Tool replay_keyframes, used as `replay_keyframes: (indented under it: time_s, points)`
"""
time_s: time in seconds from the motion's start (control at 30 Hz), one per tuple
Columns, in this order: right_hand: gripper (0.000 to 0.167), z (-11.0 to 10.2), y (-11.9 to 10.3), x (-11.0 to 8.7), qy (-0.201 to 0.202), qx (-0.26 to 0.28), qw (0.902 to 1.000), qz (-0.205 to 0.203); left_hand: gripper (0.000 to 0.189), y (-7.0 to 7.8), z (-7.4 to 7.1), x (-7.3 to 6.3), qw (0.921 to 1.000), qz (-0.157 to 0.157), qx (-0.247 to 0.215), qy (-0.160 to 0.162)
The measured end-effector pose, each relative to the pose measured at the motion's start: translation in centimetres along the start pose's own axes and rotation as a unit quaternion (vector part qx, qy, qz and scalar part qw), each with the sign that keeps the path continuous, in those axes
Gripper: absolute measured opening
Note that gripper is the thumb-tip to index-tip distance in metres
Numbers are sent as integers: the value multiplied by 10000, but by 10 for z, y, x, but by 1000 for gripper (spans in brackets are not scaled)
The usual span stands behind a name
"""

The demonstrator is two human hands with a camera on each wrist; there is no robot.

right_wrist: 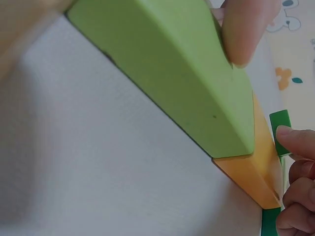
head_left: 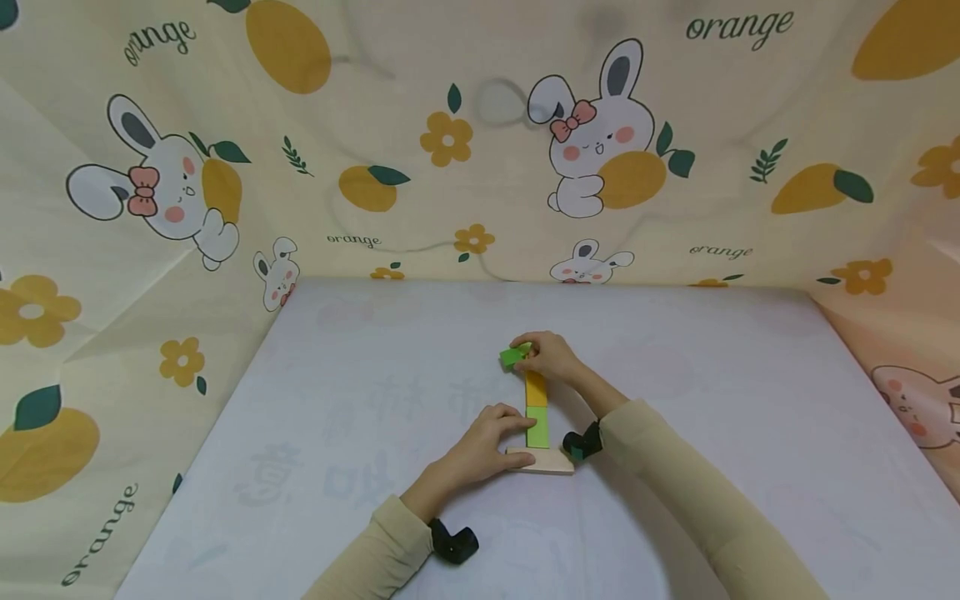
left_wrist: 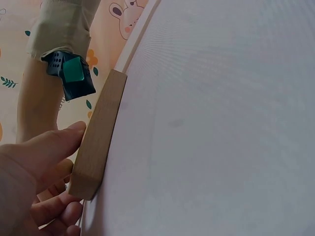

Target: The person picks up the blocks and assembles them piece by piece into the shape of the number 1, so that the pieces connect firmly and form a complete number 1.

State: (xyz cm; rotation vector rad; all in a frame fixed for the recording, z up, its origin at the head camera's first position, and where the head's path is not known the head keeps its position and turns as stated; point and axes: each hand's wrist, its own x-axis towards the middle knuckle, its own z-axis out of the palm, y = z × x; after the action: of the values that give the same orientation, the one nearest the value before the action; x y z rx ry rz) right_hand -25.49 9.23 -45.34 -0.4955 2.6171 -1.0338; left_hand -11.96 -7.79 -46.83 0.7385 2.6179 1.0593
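Observation:
A pale wooden block [head_left: 551,462] lies on the white table, with a light green block [head_left: 537,433] and a yellow-orange block [head_left: 536,390] in a line beyond it. My left hand [head_left: 480,446] rests its thumb on the wooden block and touches the light green block with a fingertip. At the far end of the line, my right hand [head_left: 553,358] pinches a green block [head_left: 512,358] by thumb and fingers. In the right wrist view, a dark green block [right_wrist: 270,222] also shows at the end of the orange one, partly hidden by fingers.
The white table [head_left: 360,358] extends around the blocks. A printed cloth [head_left: 480,192] with rabbits and oranges hangs at the back and sides. Black wrist devices [head_left: 454,543] sit at both cuffs, the right one close to the wooden block.

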Motion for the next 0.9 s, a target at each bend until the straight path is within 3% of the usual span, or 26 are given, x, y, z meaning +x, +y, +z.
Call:
replay_keyframes:
  time_s: [0.23,0.43,0.9]
  points:
    - [37,-2,-3,1,-25,-228,9997,-3,50,1,0,0,9998,-157,-125,-94]
    - [38,-2,-5,0,-53,-522,9986,-22,50,2,-1,0,10000,-57,-41,-41]
    - [32,2,-7,0,-76,-562,9984,-42,50,0,1,0,9999,-81,-62,8]
